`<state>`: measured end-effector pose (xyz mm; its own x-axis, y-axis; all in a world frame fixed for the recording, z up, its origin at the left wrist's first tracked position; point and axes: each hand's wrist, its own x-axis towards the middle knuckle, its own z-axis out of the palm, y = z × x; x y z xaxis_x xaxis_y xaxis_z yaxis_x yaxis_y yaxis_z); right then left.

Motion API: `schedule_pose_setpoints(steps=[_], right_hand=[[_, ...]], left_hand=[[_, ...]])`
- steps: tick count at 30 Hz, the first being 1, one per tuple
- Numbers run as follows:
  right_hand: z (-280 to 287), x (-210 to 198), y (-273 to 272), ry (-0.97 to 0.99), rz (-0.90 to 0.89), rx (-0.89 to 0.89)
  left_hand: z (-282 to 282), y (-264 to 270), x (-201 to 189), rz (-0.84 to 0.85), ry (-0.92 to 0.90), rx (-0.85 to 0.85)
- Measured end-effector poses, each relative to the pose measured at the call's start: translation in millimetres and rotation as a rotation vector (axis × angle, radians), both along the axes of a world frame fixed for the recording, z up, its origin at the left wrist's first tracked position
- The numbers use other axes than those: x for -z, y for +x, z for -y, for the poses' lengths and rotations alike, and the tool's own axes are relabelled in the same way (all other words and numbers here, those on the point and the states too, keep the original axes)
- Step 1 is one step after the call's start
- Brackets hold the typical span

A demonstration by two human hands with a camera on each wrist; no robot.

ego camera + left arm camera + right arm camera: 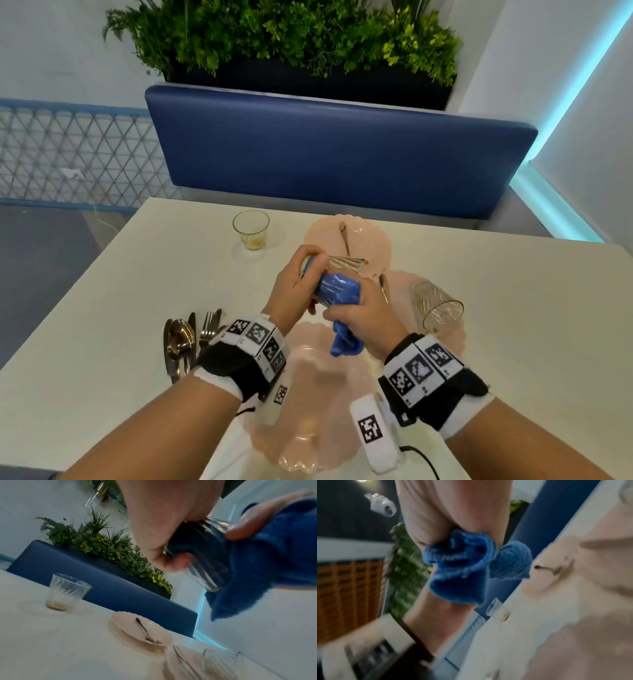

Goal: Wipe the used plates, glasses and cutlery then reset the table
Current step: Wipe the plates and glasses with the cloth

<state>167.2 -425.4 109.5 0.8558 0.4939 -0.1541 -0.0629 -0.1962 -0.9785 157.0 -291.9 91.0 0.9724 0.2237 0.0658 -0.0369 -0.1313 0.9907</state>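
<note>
Left hand grip clamped around ribbed glass, held above tabletop centre. Right hand grip clamped on blue cloth, stuffed into glass mouth. Used glass stands far left; cutlery pile near left.

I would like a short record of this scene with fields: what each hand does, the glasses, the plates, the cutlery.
left hand: left hand grips the held glass above the table
right hand: right hand grips the blue cloth, pushed into the held glass
other glasses: upright glass with residue; tipped glass lying on a plate
plates: far plate, right plate, near plate, all pink
cutlery: pile by the left wrist; spoon on the far plate
</note>
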Motion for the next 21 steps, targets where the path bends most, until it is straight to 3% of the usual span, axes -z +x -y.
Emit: schedule_pose_setpoints(steps=[2, 4, 6, 7, 9, 12, 14, 19, 21], right_hand=[[1, 2, 1, -0.191, 0.250, -0.096], [-2, 1, 3, -0.393, 0.728, -0.191], [-9, 10, 3, -0.445, 0.966, -0.242], [-12, 11, 2, -0.438, 0.944, -0.257], [-13, 6, 1, -0.373, 0.684, -0.209], [-5, -3, -2, -0.022, 0.068, -0.152], [-3, -3, -1, 0.182, -0.135, -0.107], [-1, 3, 2, 0.088, -0.007, -0.061], [3, -2, 6, 0.041, 0.076, -0.056]], left_hand=[[-12, 2, -5, -0.280, -0.117, 0.134], [-26, 5, -10, -0.592, -0.309, 0.260], [-29, 5, -12, -0.690, -0.413, 0.270], [-25, 6, -11, -0.671, -0.417, 0.219], [-13, 5, -11, -0.542, -0.349, 0.040], [-5, 0, -3, -0.111, -0.099, -0.132], [-8, -7, 3, 0.119, 0.035, -0.090], [-16, -13, 10, 0.051, 0.122, 0.021], [-18, -15, 9, -0.083, -0.012, 0.024]])
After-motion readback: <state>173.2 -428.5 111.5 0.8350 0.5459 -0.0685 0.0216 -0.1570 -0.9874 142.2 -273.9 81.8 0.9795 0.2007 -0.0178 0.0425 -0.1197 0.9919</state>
